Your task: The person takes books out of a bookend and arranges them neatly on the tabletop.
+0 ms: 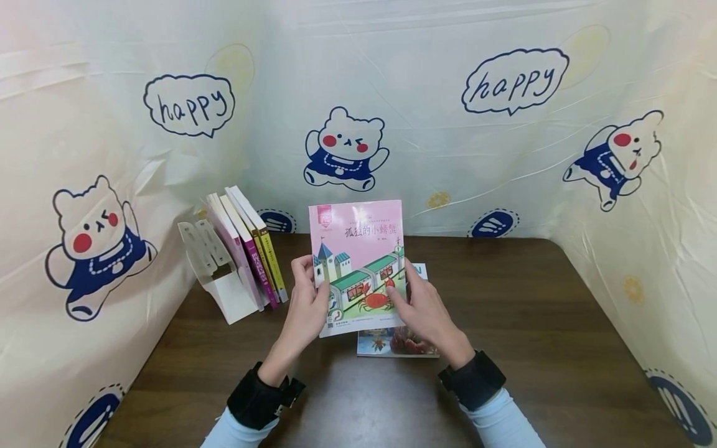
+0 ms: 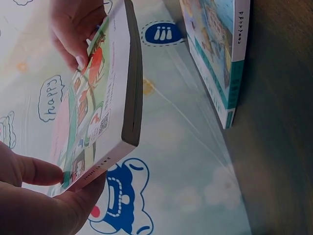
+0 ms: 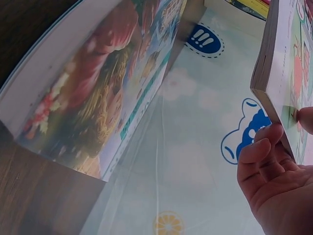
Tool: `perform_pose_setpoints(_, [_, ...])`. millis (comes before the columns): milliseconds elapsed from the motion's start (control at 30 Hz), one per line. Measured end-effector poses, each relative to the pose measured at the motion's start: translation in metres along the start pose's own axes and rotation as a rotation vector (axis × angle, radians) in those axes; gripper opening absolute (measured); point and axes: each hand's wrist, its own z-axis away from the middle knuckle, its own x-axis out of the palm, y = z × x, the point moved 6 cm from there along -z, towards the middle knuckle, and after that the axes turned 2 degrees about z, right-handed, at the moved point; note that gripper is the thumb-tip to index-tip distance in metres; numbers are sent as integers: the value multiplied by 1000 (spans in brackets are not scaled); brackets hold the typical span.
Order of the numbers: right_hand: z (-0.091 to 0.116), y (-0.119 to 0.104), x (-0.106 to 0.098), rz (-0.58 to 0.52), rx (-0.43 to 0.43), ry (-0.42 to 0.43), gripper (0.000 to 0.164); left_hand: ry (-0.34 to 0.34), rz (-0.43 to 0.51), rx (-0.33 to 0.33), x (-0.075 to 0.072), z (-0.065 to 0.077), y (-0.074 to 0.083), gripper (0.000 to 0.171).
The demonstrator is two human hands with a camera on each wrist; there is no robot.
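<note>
this looks like the holding step: fingers of your left hand (image 1: 304, 306) and right hand (image 1: 428, 311) grip the pink book (image 1: 358, 267) raised near another book (image 1: 394, 345) on the worktop (image 1: 538, 323), and shifting it probably calls for even support.

Head view slants down — closer wrist views share the pink book (image 1: 364, 264).
</note>
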Motion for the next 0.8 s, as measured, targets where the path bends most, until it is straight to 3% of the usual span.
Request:
perform_pose_setpoints(433, [-1, 2, -1, 43, 16, -17, 69, -18, -20, 31, 1, -3, -1, 47])
perform_pose_setpoints(800, [5, 9, -3, 86, 85, -11, 69, -37, -66, 3, 5, 0, -6, 56])
